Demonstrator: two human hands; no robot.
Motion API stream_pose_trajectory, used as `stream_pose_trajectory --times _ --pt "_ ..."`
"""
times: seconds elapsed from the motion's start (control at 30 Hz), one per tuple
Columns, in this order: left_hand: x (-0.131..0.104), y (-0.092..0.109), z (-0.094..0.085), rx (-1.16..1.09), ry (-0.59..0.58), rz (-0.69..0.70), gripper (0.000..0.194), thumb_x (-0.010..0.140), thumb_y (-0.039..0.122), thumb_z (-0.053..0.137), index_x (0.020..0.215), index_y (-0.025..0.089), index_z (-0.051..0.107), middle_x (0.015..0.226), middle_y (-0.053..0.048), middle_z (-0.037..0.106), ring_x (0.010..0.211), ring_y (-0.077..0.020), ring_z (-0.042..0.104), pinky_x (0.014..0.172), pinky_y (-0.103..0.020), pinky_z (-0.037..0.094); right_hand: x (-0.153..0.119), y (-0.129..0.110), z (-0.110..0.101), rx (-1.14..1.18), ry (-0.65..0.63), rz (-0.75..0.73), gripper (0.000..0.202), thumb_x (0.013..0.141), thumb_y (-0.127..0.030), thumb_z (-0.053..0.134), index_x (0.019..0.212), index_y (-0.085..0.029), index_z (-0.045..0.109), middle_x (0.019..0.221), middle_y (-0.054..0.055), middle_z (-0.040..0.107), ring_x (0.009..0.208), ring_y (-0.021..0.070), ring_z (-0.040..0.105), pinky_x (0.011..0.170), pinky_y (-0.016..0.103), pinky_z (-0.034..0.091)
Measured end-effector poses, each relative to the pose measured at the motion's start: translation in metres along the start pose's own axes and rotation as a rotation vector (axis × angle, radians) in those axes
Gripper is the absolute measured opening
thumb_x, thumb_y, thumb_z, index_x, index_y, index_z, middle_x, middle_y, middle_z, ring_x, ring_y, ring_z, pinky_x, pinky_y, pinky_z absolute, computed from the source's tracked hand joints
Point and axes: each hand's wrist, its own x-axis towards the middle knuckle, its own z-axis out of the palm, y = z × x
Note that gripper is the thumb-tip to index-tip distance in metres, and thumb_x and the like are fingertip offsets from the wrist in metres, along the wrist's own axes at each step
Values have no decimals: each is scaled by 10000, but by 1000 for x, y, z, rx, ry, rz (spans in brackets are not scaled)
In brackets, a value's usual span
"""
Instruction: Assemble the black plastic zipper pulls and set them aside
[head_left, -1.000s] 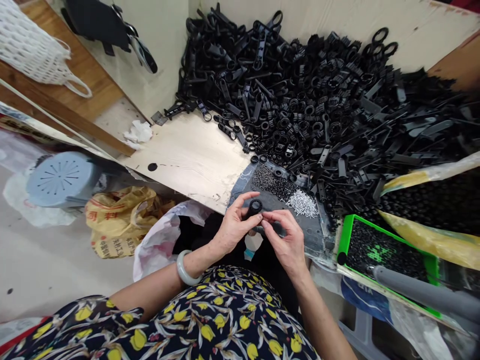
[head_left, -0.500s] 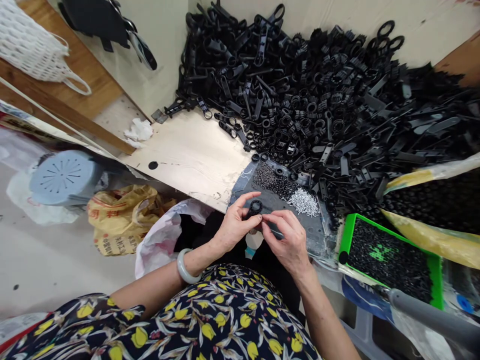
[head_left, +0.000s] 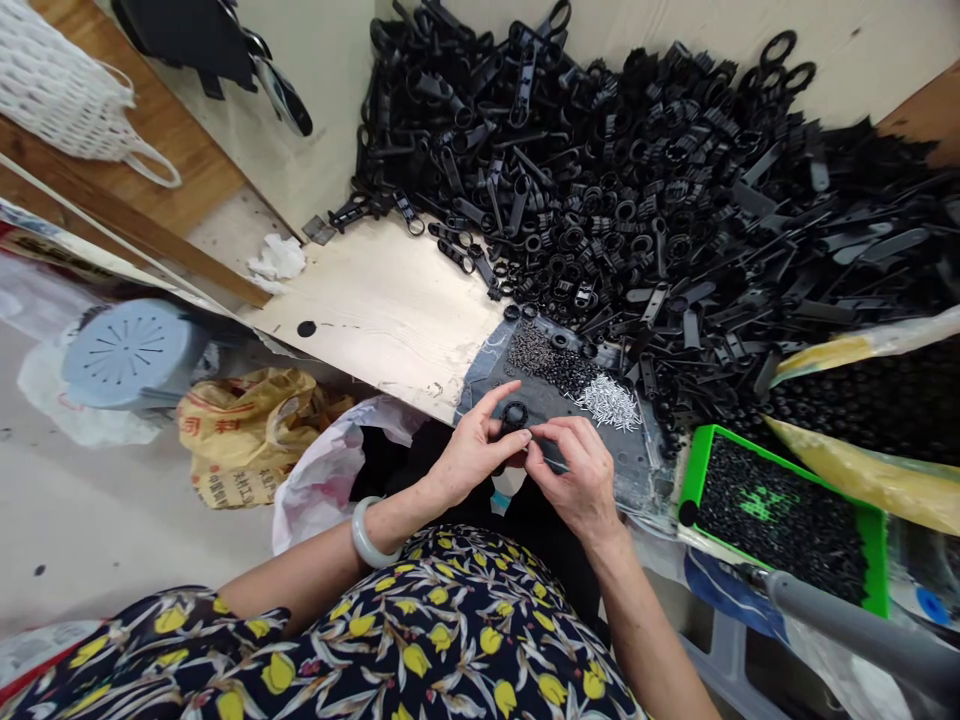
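The part (head_left: 514, 414) is black, with a round, ring-like end and a dark hollow centre. That end faces up, clear of the fingers; the rest is mostly hidden, so its full shape cannot be told. It sits gripped in the left hand (head_left: 471, 448), at the near edge of the mat (head_left: 624, 458).

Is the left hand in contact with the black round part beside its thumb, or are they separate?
Touching. The head view shows the left hand gripping the black round part between thumb and fingers.
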Motion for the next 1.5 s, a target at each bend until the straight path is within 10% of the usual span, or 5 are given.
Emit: stream_pose_trajectory --times 0.23,0.6,1.5 --pt "-17 10 -6 -282 -100 -204 790 780 175 774 1494 238 443 1067 -48 732 841 -156 716 840 -306 515 -2 4 -7 42 33 59 89 929 -185 675 1002 -233 689 942 49 689 883 203 660 789 361 554" --pt "-22 1 -2 -117 -95 -145 364 798 162 682 1121 202 518 966 3 709 930 -145 625 864 -286 421 -6 -4 3 -16 -49 12 132 938 -166 646 1028 -243 703 957 56 718 881 209 664 796 361 551" --pt "-10 -29 -3 11 -109 -46 303 879 122 665 1089 197 460 1058 -61 712 954 -161 708 883 -301 527 -13 0 5 -191 -150 -52 148 1044 -212 602 1000 -181 740 872 39 743 733 139 688 700 258 509"
